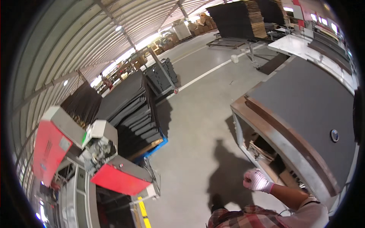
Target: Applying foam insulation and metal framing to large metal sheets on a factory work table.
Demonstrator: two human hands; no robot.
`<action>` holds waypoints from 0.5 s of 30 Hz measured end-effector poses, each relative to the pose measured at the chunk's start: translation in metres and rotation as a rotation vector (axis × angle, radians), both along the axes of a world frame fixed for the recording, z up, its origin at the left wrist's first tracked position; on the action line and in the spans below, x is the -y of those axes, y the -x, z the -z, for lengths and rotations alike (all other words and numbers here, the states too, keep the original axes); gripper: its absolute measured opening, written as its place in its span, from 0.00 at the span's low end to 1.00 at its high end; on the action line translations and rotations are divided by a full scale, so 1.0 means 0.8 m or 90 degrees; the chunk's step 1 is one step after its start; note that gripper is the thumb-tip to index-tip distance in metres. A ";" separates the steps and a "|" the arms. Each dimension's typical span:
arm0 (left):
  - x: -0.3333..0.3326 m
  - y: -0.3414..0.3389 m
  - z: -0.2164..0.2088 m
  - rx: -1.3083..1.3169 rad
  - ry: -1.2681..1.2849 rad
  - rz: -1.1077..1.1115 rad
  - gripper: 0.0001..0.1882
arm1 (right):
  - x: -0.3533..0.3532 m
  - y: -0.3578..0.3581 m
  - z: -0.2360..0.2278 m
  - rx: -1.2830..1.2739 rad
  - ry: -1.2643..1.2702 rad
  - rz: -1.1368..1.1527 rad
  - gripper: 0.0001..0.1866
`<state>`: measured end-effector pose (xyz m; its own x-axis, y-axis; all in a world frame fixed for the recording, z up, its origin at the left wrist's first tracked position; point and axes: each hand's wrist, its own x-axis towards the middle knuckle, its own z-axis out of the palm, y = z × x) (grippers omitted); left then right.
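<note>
My right hand [258, 180], in a white and pink glove, is curled into a fist in front of my body, and nothing shows in it. It is nearest to the metal-framed workbench [273, 133] on the right, seemingly apart from its edge. A broad dark grey sheet [296, 91] covers the bench top. On that sheet lies a small round object [334, 135] with a dark rim and a pale centre, too small to name. My left hand is out of view.
A red and grey machine [119, 179] stands at the left. Beyond it, stacked black sheets [131, 110] rest on a blue-edged pallet. Taller stacks of dark boards [232, 21] rise at the back. A white object [234, 59] lies on the grey floor [194, 114].
</note>
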<state>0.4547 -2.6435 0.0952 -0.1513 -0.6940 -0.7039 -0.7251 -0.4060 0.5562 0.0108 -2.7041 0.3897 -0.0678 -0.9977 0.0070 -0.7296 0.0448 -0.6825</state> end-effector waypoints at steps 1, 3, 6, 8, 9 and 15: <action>0.047 -0.005 -0.003 0.006 0.003 0.015 0.28 | 0.034 0.000 0.059 -0.044 -0.091 0.010 0.14; 0.138 -0.020 -0.014 0.030 0.012 0.034 0.28 | 0.075 0.014 0.158 -0.091 -0.284 0.047 0.18; 0.286 -0.033 -0.028 0.088 0.028 0.062 0.28 | 0.091 0.060 0.311 -0.098 -0.400 0.208 0.18; 0.380 -0.054 -0.036 0.141 0.033 0.080 0.28 | 0.112 0.077 0.309 -0.048 -0.424 0.299 0.17; 0.432 -0.062 -0.037 0.165 0.036 0.093 0.28 | 0.119 0.076 0.302 0.005 -0.443 0.384 0.15; 0.747 -0.035 0.061 0.239 0.094 0.158 0.26 | 0.309 0.137 0.234 0.203 -0.288 0.466 0.10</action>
<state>0.4828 -3.2409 0.0462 -0.0791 -0.7660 -0.6380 -0.9521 -0.1316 0.2759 -0.0987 -2.9511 0.2023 -0.6154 -0.6083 -0.5012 -0.1943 0.7334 -0.6514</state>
